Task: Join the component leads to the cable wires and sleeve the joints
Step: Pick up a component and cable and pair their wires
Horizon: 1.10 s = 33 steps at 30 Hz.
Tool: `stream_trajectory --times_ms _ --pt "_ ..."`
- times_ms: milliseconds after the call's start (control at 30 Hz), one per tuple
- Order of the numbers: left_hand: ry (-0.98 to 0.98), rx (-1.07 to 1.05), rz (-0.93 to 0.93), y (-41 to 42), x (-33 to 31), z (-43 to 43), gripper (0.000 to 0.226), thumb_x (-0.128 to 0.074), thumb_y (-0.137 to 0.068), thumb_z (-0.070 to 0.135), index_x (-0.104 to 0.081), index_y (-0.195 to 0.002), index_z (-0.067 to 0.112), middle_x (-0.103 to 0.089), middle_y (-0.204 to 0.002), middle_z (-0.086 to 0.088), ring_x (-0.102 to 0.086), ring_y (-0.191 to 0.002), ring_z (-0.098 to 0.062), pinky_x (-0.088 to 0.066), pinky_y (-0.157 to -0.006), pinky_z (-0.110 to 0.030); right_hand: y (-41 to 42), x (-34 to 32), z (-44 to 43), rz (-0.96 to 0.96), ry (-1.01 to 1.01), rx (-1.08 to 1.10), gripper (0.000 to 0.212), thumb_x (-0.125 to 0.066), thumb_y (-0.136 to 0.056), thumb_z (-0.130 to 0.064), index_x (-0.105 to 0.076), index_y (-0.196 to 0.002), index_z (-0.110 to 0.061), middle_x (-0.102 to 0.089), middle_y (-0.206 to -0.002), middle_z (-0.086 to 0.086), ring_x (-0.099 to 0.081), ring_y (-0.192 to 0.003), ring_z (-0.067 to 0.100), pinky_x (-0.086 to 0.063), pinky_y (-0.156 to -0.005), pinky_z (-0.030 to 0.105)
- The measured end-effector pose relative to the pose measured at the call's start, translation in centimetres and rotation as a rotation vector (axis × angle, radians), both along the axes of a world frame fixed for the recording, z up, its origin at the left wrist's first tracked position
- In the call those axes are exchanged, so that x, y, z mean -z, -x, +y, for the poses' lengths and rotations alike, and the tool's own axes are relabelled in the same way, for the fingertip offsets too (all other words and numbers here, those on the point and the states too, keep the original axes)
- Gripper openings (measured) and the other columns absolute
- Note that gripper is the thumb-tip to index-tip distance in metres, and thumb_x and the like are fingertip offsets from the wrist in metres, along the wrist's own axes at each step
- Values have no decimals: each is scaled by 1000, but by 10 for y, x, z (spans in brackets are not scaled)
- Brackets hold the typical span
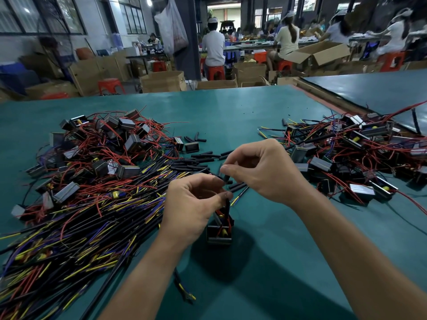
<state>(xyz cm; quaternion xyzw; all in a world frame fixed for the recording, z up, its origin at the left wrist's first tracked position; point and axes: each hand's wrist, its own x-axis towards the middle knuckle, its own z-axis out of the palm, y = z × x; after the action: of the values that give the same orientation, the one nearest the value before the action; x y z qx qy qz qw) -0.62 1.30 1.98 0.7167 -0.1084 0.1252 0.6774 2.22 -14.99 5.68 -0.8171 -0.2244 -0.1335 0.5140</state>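
Tho loose, sleeves [202, 157] nr cable pile [92, 218]

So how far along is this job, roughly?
Seemingly done: the right heap, where components lie tangled with black cables. In hand: one component under the left hand, which pinches its leads, while the right hand pinches a black sleeve just above. Still to do: the larger left pile of loose components, the unjoined cables in front of it, and spare sleeves between the heaps. Plenty remains.
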Motion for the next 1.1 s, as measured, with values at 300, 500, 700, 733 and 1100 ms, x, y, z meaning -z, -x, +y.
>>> stream_trajectory --times_ms 300,500,700,733,1100 --pt "-19 -12 -12 -1 0 1 25 -83 -66 -4 -70 -85 6 -69 -63 2 -62 -59 -9 -56 -62 -25 2 -6 -5 11 30 -23 5 -79 -81 -17 -78 -76 -17 -66 -63 13 -51 -53 15 -41 -51 34" --pt "-13 -17 -3 -1 0 2 23 -83 -66 -3 -71 -82 8 -70 -64 0 -63 -60 -11 -56 -61 -27 2 -4 -4 -12 -8 -30 7 -77 -83 -13 -78 -77 -17 -67 -62 12 -52 -52 14 -43 -50 34" --pt "-21 -28 -14 -1 1 1 21 -83 -68 -4 -72 -74 14 -70 -66 -2 -62 -61 -13 -55 -60 -32 -2 0 -2 19 71 -26 5 -77 -83 -19 -78 -78 -19 -70 -67 12 -61 -60 34 -52 -57 46" --pt "-15 -26 -14 -1 1 1 20 -82 -68 -4 -72 -75 12 -71 -67 -2 -62 -62 -13 -55 -61 -32 -2 1 -2 19 82 -30 5 -77 -83 -20 -78 -78 -19 -70 -68 12 -61 -62 35 -52 -57 47" --pt "69 19 58 -2 1 4 27 -78 -67 -13 -71 -85 5 -71 -71 -7 -66 -67 -15 -58 -65 -27 3 -4 -1 69 55 -89 9 -81 -77 -10 -75 -83 -12 -72 -73 8 -67 -70 34 -56 -67 48"
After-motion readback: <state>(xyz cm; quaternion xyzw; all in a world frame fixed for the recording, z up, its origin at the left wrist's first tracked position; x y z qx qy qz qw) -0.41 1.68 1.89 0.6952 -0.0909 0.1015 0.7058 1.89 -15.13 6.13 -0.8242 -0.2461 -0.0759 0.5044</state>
